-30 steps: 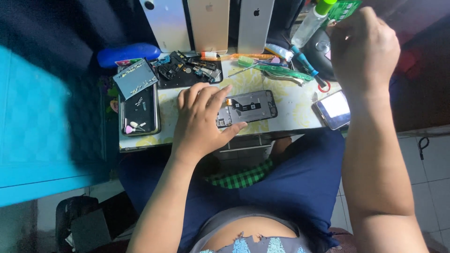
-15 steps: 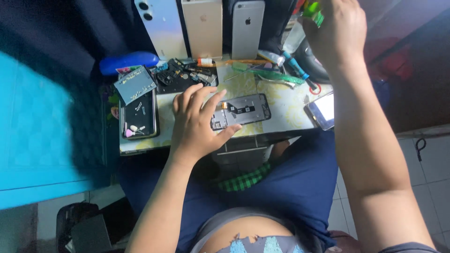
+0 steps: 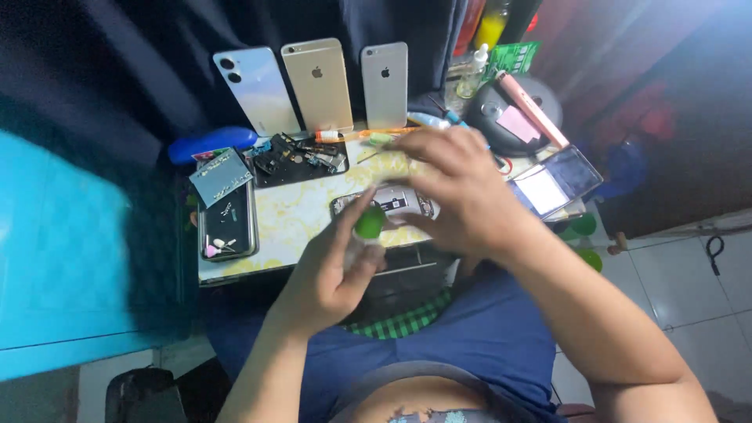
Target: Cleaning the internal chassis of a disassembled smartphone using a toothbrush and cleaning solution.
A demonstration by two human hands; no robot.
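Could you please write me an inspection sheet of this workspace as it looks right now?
Surface: small table with a pale, yellow-patterned top, crowded.
Job's things: small bottle with a green cap, held over the table; opened phone lying flat behind it, partly hidden.
Clutter: three phones leaning back-out along the rear; black tray of small parts; dark phone at the left edge; lit tablet at the right.
Grippers: left hand grips the bottle; right hand is at its cap, blurred.
Cables: nothing seen.
Surroundings: dark curtain behind, turquoise panel left, tiled floor right.
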